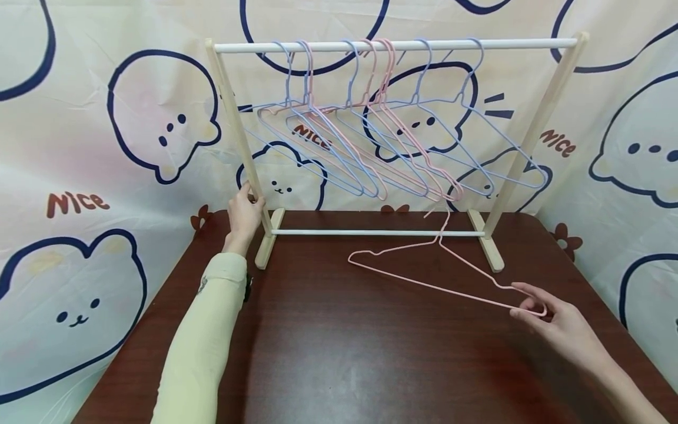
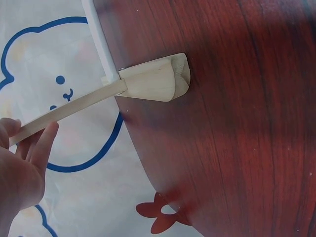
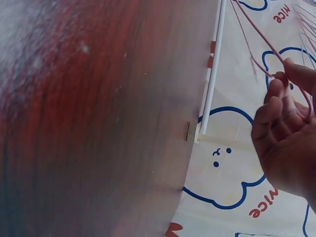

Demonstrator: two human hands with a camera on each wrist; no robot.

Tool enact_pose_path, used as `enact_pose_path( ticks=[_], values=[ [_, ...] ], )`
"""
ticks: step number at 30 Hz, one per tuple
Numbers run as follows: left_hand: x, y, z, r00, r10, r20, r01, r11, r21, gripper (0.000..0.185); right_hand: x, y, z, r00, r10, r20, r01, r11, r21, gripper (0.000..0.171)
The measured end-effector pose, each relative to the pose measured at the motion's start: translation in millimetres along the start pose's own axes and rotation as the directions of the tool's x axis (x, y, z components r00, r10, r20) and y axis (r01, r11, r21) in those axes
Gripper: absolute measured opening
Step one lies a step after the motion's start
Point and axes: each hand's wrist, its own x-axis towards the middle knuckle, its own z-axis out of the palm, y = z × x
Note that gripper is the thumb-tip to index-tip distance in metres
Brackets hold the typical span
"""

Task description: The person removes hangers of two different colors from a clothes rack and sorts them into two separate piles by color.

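A pink hanger (image 1: 402, 275) hangs tilted over the table in the head view, its hook toward the rack. My right hand (image 1: 564, 330) pinches it by one end, between thumb and fingers; the right wrist view shows the same hand (image 3: 286, 128) on the pink wire. At the far left, my left hand (image 1: 245, 217) grips the left wooden post of the clothes rack (image 1: 233, 118). In the left wrist view, fingers of that hand (image 2: 24, 168) wrap the post (image 2: 69, 107) above its wooden foot (image 2: 153, 79).
Several blue and pink hangers hang from the rack's white top rod (image 1: 519, 44), bunched at the left and middle. A lower white rod (image 1: 371, 232) joins the feet on the dark wooden table (image 1: 339, 353). A cartoon-print cloth (image 1: 143, 235) stands behind and beside it.
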Motion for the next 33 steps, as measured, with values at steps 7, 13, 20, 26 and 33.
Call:
enact_pose_path(
  ticks=[7, 13, 20, 26, 33],
  values=[
    [0.6, 1.7, 0.1, 1.0, -0.007, 0.001, 0.007, 1.0, -0.004, 0.037, -3, 7, 0, 0.994, 0.059, 0.087, -0.062, 0.997, 0.035, 0.049],
    [1.4, 1.3, 0.5, 1.0, -0.012, 0.008, 0.012, 1.0, 0.0, 0.038, -5, 11, -1, 0.978, 0.121, 0.167, -0.136, 0.988, 0.076, 0.055],
    [1.7, 0.8, 0.2, 1.0, -0.017, 0.008, 0.017, 1.0, 0.004, 0.037, -8, 18, 0, 0.954, 0.158, 0.256, -0.189, 0.977, 0.103, 0.055],
    [2.9, 1.1, -0.2, 1.0, -0.016, 0.005, 0.016, 1.0, 0.001, 0.038, -5, 25, 1, 0.933, 0.175, 0.315, -0.221, 0.968, 0.115, 0.055],
    [0.6, 0.7, -0.3, 1.0, -0.002, 0.009, 0.002, 1.0, -0.008, 0.037, -1, 34, 3, 0.899, 0.172, 0.402, -0.236, 0.965, 0.116, 0.054]
  ],
)
